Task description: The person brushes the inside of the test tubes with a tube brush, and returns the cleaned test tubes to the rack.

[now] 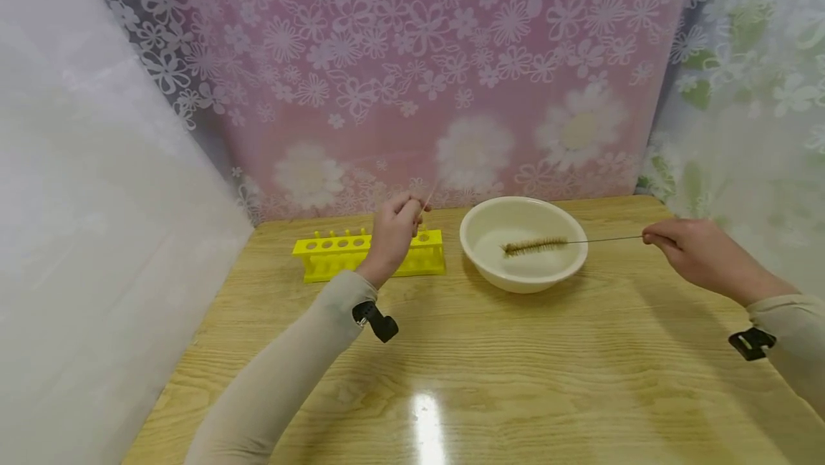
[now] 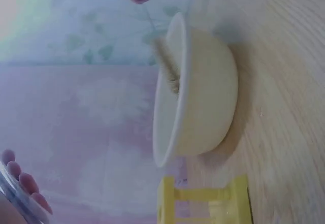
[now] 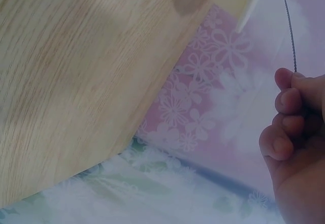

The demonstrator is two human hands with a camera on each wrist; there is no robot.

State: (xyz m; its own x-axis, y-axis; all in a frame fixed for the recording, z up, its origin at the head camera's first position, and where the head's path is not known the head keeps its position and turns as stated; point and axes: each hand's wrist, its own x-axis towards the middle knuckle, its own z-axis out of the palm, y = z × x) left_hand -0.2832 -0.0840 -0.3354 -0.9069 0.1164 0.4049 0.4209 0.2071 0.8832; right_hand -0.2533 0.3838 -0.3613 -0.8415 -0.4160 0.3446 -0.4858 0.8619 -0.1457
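Observation:
In the head view my left hand [image 1: 393, 234] is above the yellow test tube rack [image 1: 370, 241]. It grips a clear test tube [image 2: 23, 196], whose curved side shows against the fingers in the left wrist view; most of it is hidden in the head view. My right hand [image 1: 705, 256] pinches the twisted wire handle [image 3: 290, 26] of a test tube brush [image 1: 536, 246]. The brush's brown bristles lie over the opening of a cream basin [image 1: 515, 284], and the wire crosses its right rim.
Rack and basin stand near the back of a wood-grain table [image 1: 515, 379], the basin to the right. A pink floral curtain [image 1: 399, 92] hangs behind. White curtains [image 1: 116, 236] enclose the sides. Both wrists wear black straps [image 1: 375, 320].

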